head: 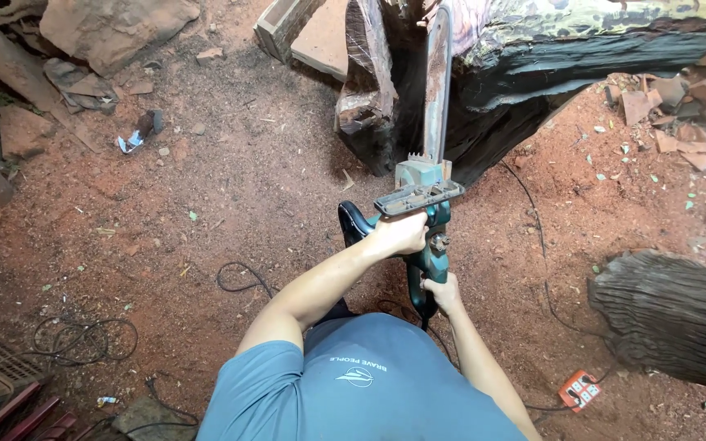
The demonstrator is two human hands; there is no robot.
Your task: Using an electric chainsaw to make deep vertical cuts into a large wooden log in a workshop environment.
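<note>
Between your two hands sits one green chainsaw [425, 214], held out in front of your body above the red sawdust ground [230, 204]. Your left hand [400, 234] is closed around the front handle, fingers wrapped over it. Your right hand [443, 292] is closed around the rear grip, just below the left one. The one guide bar [437, 82] points away from you and goes into a cut in one big dark log [549, 65], so the bar touches the wood. A second log [672, 314], grey and rough, lies at your right, well apart from the saw. One orange power strip [579, 389] lies on the ground near this second log, with one thin black cable [537, 237] running from it. Several red stone pieces [663, 106] lie at the far right.
</note>
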